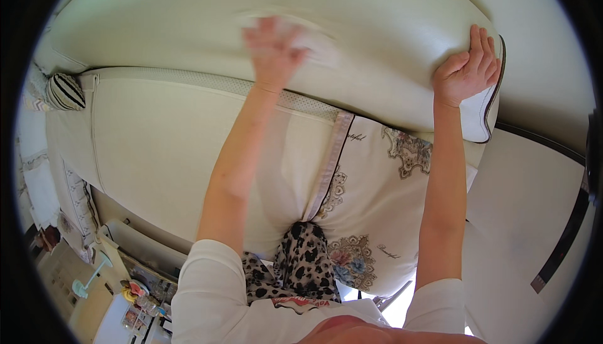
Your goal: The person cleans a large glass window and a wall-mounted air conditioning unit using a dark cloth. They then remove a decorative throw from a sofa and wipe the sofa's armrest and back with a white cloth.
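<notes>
My left hand (275, 52) is blurred with motion against the cream leather backrest (155, 28) of a sofa. Under and beside its fingers shows a thin white cloth (318, 47), also blurred, pressed to the leather. At the backrest's right end, my right hand (468, 68) rests near the dark-piped edge with nothing in it. Its thumb stands away from the fingers. Below both arms lies the cream seat cover (174, 122) with a dotted border strip. A white cover with printed flowers and script (377, 193) lies on the seat's right part.
My knee in spotted trousers (301, 250) is against the seat. A striped cushion (66, 92) sits at the far left end. Lower left, a table (108, 315) bears fruit and containers beside a pale blue-green stand (92, 275). A white surface with a black strip (565, 235) lies right.
</notes>
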`<move>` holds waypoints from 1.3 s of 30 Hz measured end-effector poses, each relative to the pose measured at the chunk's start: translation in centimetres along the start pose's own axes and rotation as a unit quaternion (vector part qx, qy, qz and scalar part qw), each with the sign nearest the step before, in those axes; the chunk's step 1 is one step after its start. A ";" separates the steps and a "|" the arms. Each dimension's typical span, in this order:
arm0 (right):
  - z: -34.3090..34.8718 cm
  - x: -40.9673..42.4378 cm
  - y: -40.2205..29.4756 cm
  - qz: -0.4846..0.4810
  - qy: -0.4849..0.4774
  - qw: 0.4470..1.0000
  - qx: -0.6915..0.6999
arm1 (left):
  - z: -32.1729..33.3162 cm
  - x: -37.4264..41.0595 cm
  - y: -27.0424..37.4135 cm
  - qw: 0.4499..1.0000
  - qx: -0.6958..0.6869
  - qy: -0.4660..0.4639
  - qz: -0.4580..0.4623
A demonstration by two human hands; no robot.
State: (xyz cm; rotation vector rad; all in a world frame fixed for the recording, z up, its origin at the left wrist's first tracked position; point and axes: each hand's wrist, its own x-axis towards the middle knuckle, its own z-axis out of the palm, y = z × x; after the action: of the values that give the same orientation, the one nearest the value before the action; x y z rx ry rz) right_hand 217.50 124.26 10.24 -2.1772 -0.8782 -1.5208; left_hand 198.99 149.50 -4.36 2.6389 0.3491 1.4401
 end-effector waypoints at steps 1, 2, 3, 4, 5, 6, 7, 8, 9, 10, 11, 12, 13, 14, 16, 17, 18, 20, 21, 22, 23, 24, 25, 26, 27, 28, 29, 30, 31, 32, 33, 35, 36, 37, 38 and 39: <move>0.1 0.1 -0.1 0.006 0.001 1.000 0.004 | -0.5 0.5 -1.1 0.988 -0.036 0.051 -0.144; -0.1 0.0 -0.1 0.011 0.001 1.000 0.009 | -0.2 0.8 -1.0 0.988 -0.049 0.067 -0.133; -0.1 0.0 -0.2 0.013 -0.004 1.000 0.007 | 0.1 1.6 -0.2 0.987 -0.063 0.085 -0.123; 0.0 0.1 -0.4 0.015 -0.008 1.000 0.006 | 0.4 2.6 0.6 0.985 -0.074 0.104 -0.112; 0.1 -0.1 -0.4 0.018 -0.016 1.000 0.003 | -0.2 4.6 3.5 0.997 -0.059 0.027 -0.039; 0.0 -0.2 -0.3 0.021 -0.023 1.000 0.000 | -1.4 7.5 6.1 0.997 -0.042 -0.052 0.037; -0.2 -0.1 -0.2 0.023 -0.027 0.999 0.002 | -2.0 10.0 6.1 0.996 -0.053 -0.038 0.063; -0.4 0.0 -0.1 0.023 -0.032 0.999 0.003 | -2.3 12.5 5.9 0.994 -0.064 -0.025 0.088; -0.6 -0.1 -0.3 0.023 -0.036 0.999 0.002 | -2.6 14.3 5.5 0.991 -0.075 -0.012 0.112; -0.6 -0.3 -0.1 0.025 -0.038 0.999 -0.007 | -3.2 15.5 4.1 0.996 -0.043 -0.020 0.080; -0.6 -0.2 0.1 0.027 -0.041 0.999 -0.015 | -4.2 16.2 1.8 0.998 -0.013 -0.028 0.047; -0.7 0.0 -0.1 0.027 -0.038 0.999 -0.011 | -5.3 16.3 -1.3 0.999 0.030 -0.011 0.004; -0.8 0.1 -0.4 0.026 -0.035 0.999 -0.008 | -6.4 16.2 -4.1 0.997 0.072 0.005 -0.040; -0.7 0.2 -0.6 0.026 -0.032 0.999 -0.005 | -7.2 15.7 -6.0 0.993 0.078 0.033 -0.079; -0.6 0.0 -0.5 0.023 -0.029 0.999 -0.008 | -7.6 14.0 -6.3 0.987 0.069 0.065 -0.127; -0.6 -0.1 -0.3 0.022 -0.028 0.999 -0.012 | -6.5 12.9 -5.3 0.987 0.049 0.071 -0.133; -0.5 -0.2 -0.4 0.022 -0.025 0.999 -0.007 | -5.7 11.6 -4.0 0.986 0.030 0.077 -0.142; -0.5 -0.3 -0.2 0.015 -0.024 1.000 -0.012 | -3.7 7.2 -0.9 0.979 -0.033 0.067 -0.192; -0.5 -0.2 -0.1 0.010 -0.023 1.000 -0.013 | -2.2 4.5 0.4 0.964 -0.065 0.071 -0.247; -0.4 -0.1 -0.1 -0.001 -0.011 1.000 -0.011 | -0.7 1.6 1.6 0.946 -0.096 0.074 -0.302; -0.3 -0.1 0.1 -0.009 -0.009 1.000 -0.012 | 0.8 -0.9 3.0 0.926 -0.103 0.076 -0.355; -0.3 -0.2 0.3 -0.016 -0.007 1.000 -0.012 | 2.0 -3.4 3.9 0.904 -0.108 0.078 -0.406; -0.2 -0.1 0.1 -0.022 -0.001 1.000 -0.007 | 3.2 -6.1 3.8 0.839 -0.157 0.097 -0.512; 0.1 0.2 -0.5 -0.030 0.007 1.000 -0.002 | 4.0 -8.7 3.2 0.760 -0.199 0.119 -0.607; 0.2 0.1 -0.4 -0.027 0.007 1.000 -0.002 | 4.3 -9.1 3.3 0.669 -0.247 0.133 -0.688; 0.2 0.1 -0.4 -0.024 0.008 1.000 0.000 | 4.5 -9.5 3.1 0.675 -0.261 0.133 -0.678; 0.3 0.2 -0.6 -0.021 0.011 1.000 0.005 | 4.3 -9.9 2.7 0.680 -0.274 0.135 -0.666; 0.4 0.2 -0.8 -0.024 0.012 1.000 0.007 | 3.9 -10.0 2.3 0.687 -0.287 0.134 -0.654; 0.1 -0.2 -0.4 -0.024 0.008 1.000 0.001 | 3.2 -8.1 3.1 0.730 -0.281 0.133 -0.609; 0.0 -0.4 0.2 -0.024 0.008 1.000 -0.007 | 2.4 -4.1 4.0 0.770 -0.277 0.133 -0.559; -0.1 -0.3 0.4 -0.022 0.003 1.000 -0.015 | 1.5 -0.9 4.0 0.828 -0.247 0.127 -0.487; -0.4 -0.4 0.3 -0.017 -0.005 1.000 -0.022 | -1.1 5.4 3.3 0.919 -0.165 0.124 -0.335; -0.3 -0.2 0.1 -0.013 -0.004 1.000 -0.020 | -2.3 8.2 2.7 0.951 -0.116 0.126 -0.256; -0.4 -0.1 -0.2 -0.011 -0.007 1.000 -0.018 | -3.4 10.0 1.9 0.974 -0.069 0.093 -0.196; -0.6 0.0 -0.4 -0.010 -0.010 1.000 -0.016 | -4.5 11.6 1.1 0.989 -0.022 0.060 -0.135; -0.5 0.1 -0.6 -0.008 -0.011 1.000 -0.013 | -5.6 13.1 0.2 0.997 0.027 0.028 -0.072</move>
State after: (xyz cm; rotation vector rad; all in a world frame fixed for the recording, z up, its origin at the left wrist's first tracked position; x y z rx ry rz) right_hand 216.80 124.44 10.52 -2.2136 -0.8887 -1.5263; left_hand 201.22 152.58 9.39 2.5566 0.5789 1.4815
